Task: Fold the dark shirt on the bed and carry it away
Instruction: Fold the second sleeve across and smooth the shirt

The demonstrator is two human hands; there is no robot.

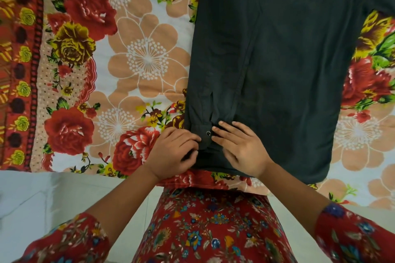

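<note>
I see dark shirt [277, 59] flat on floral bed [139, 59], left hand [173, 151] pinching its cuff [203, 134] by the button [208, 133], right hand [241, 149] spread flat, pressing the hem.

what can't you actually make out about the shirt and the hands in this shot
- Dark shirt, head view: its far end and right sleeve are cut off by the top and right edges.
- Left hand: fingertips curl into the cloth at the cuff, so the grip is unclear.
- Right hand: lies flat, hiding the fabric beneath.
- Button: too small for detail.
</note>
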